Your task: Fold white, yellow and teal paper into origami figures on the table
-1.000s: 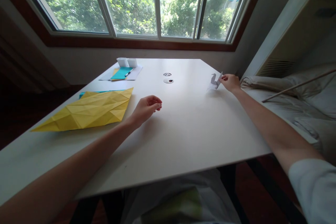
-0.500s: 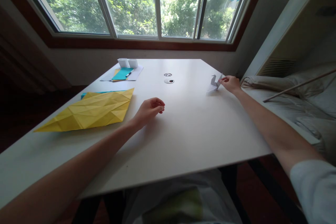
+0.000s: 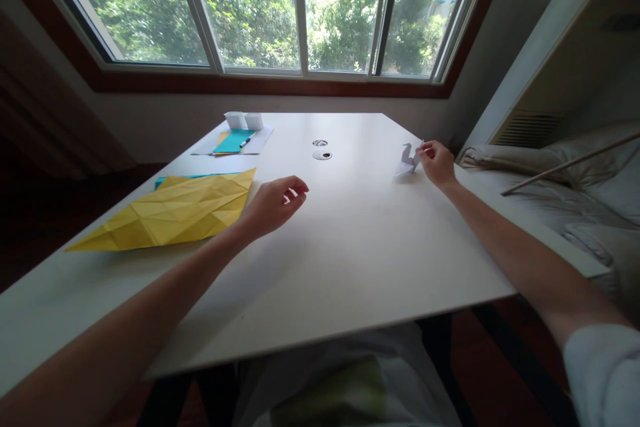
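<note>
A small white folded-paper crane (image 3: 408, 159) stands at the right side of the white table (image 3: 345, 253). My right hand (image 3: 437, 161) reaches to its right end, thumb and fingertips pinched on the raised pointed part, which they partly cover. Over the left middle of the table hovers my left hand (image 3: 276, 203), its fingers loosely bent and apart with nothing in them. Just left of that hand lies a large creased sheet of yellow paper (image 3: 170, 210), and my left wrist is close to its right edge.
Blue paper (image 3: 161, 181) peeks out behind the yellow sheet. Farther back, a blue sheet (image 3: 233, 141) and a pen (image 3: 247, 140) lie on other papers beside two white paper boxes (image 3: 253, 121). Round cable-hole covers (image 3: 323, 155) sit mid-table. A stick (image 3: 560, 167) rests on cushions at right.
My left hand has moved up and slightly left toward the yellow paper, its fingers loosening. My right hand has shifted slightly at the crane, which stays in place.
</note>
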`<state>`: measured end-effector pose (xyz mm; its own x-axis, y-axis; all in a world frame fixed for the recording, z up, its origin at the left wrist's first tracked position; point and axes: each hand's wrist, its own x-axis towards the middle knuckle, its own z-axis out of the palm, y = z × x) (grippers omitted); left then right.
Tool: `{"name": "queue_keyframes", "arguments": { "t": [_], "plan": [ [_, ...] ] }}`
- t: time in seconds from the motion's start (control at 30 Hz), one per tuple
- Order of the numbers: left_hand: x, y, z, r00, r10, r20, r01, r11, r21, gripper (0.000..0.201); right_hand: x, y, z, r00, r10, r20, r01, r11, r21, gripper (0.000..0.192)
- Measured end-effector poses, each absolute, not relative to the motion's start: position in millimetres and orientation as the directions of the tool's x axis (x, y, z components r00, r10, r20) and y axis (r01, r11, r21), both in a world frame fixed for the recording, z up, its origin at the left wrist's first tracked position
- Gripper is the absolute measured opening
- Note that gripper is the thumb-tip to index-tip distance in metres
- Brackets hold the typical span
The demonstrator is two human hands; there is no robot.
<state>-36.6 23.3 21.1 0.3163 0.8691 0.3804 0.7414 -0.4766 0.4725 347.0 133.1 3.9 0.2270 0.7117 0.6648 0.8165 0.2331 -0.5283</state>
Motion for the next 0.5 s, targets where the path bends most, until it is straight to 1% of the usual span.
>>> {"name": "queue_keyframes", "arguments": {
  "t": [0.07, 0.1, 0.13, 0.17, 0.2, 0.27, 0.3, 0.37, 0.43, 0.47, 0.5],
  "plan": [
    [-47, 24, 28, 0.382, 0.831, 0.405, 0.851, -0.486, 0.196, 0.023, 331, 119, -1, 0.056, 0.776, 0.628, 0.817, 0.326, -0.476, 0.020],
    [-54, 25, 31, 0.399, 0.827, 0.397, 0.889, -0.455, 0.053, 0.026, 323, 112, -3, -0.032, 0.801, 0.598, 0.819, 0.364, -0.444, 0.021],
    [-61, 27, 33, 0.385, 0.840, 0.382, 0.917, -0.394, -0.058, 0.027, 315, 105, -6, -0.107, 0.819, 0.563, 0.816, 0.396, -0.421, 0.021],
    [-68, 28, 36, 0.353, 0.863, 0.362, 0.936, -0.328, -0.130, 0.028, 306, 98, -8, -0.175, 0.826, 0.535, 0.803, 0.434, -0.408, 0.021],
    [-77, 30, 39, 0.304, 0.889, 0.342, 0.950, -0.257, -0.176, 0.030, 299, 92, -9, -0.250, 0.821, 0.514, 0.785, 0.482, -0.388, 0.021],
    [-94, 34, 46, 0.206, 0.930, 0.304, 0.962, -0.136, -0.237, 0.037, 284, 82, -11, -0.361, 0.798, 0.483, 0.761, 0.552, -0.342, 0.019],
    [-102, 36, 50, 0.129, 0.954, 0.272, 0.969, -0.064, -0.237, 0.040, 278, 78, -12, -0.396, 0.790, 0.468, 0.755, 0.571, -0.323, 0.019],
    [-119, 39, 57, -0.098, 0.985, 0.139, 0.973, 0.124, -0.193, 0.046, 269, 71, -13, -0.473, 0.765, 0.438, 0.741, 0.614, -0.271, 0.016],
    [-135, 42, 63, -0.225, 0.973, 0.052, 0.956, 0.231, -0.180, 0.049, 264, 67, -14, -0.540, 0.731, 0.417, 0.736, 0.650, -0.187, 0.015],
    [-143, 44, 64, -0.329, 0.943, -0.037, 0.932, 0.319, -0.171, 0.050, 263, 66, -15, -0.563, 0.718, 0.410, 0.733, 0.663, -0.154, 0.015],
    [-150, 46, 65, -0.365, 0.928, -0.076, 0.921, 0.349, -0.172, 0.051, 263, 65, -16, -0.578, 0.708, 0.407, 0.730, 0.671, -0.130, 0.015]
  ]
}}
